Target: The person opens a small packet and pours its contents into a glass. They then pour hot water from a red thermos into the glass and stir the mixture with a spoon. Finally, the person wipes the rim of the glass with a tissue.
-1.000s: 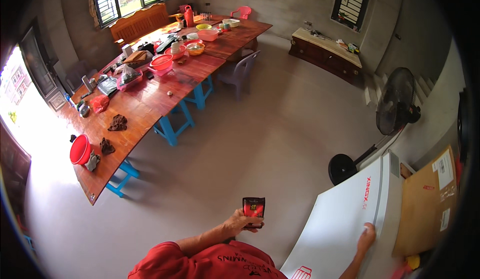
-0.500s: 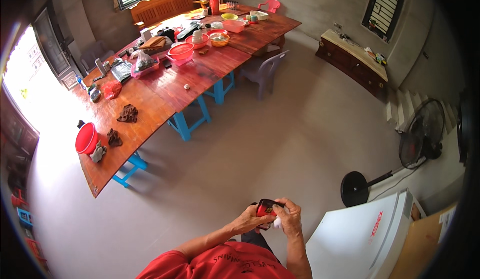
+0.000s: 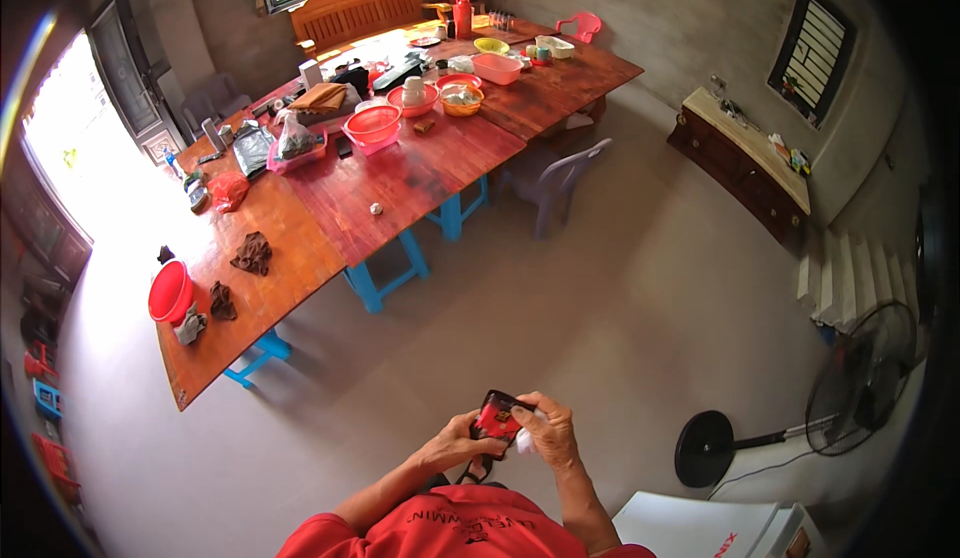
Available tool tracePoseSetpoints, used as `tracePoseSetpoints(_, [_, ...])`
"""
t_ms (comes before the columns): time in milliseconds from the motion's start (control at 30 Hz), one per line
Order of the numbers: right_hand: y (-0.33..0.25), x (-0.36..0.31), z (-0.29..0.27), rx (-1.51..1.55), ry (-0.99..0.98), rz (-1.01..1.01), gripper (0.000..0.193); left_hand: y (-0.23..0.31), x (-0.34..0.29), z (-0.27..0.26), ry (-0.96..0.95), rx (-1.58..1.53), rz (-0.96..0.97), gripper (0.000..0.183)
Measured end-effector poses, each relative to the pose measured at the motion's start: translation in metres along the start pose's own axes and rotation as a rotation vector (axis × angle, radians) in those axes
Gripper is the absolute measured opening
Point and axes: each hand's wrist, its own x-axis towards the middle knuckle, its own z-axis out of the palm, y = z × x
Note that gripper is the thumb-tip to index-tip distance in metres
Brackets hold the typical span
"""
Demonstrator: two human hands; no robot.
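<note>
Low in the view, in front of my red shirt, I hold a flat, dark-edged object with a red face, much like a phone (image 3: pixel 494 420). My left hand (image 3: pixel 455 444) is closed around its left side and lower edge. At its upper right corner is my right hand (image 3: pixel 556 438), thumb pressed on it. A white wad (image 3: pixel 527 438), tissue or cloth, is bunched under the right fingers. Part of the object is covered by my fingers.
Ahead to the left stands a long wooden table (image 3: pixel 400 183) on blue trestles, bearing basins and crumpled brown cloths (image 3: pixel 252 254). A grey plastic chair (image 3: pixel 560 180) is beside it. At right are a fallen-looking floor fan (image 3: pixel 860 383) and a white appliance (image 3: pixel 690 526).
Both hands and the phone-like object have shifted slightly left and up, and more of its red face shows. The view has turned, so the white appliance sits lower in it.
</note>
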Motion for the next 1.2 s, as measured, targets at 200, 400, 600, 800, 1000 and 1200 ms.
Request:
tracePoseSetpoints(200, [-0.011,0.083,-0.018,-0.1,-0.167,-0.09,0.015,0.042,0.043,-0.026,0.127,0.059,0.002,0.034])
tracePoseSetpoints(400, [-0.032,0.167,-0.031,-0.004,0.186,-0.049,0.017,0.065,0.131,-0.056,0.134,-0.216,0.192,0.031])
tracePoseSetpoints(600, [-0.065,0.237,-0.064,-0.101,0.294,-0.119,0.019,0.129,0.226,-0.076,0.116,-0.18,0.161,0.034])
tracePoseSetpoints(800, [-0.051,0.294,-0.134,-0.335,0.457,-0.173,0.015,0.142,0.332,-0.08,-0.028,-0.03,0.167,0.031])
tracePoseSetpoints(1000, [-0.094,0.367,-0.202,0.02,0.508,-0.093,0.015,0.181,0.429,-0.056,-0.164,-0.071,0.082,0.04])
tracePoseSetpoints(1200, [-0.126,0.45,-0.282,-0.01,0.254,0.026,0.022,0.205,0.516,-0.027,0.035,-0.221,0.122,0.026])
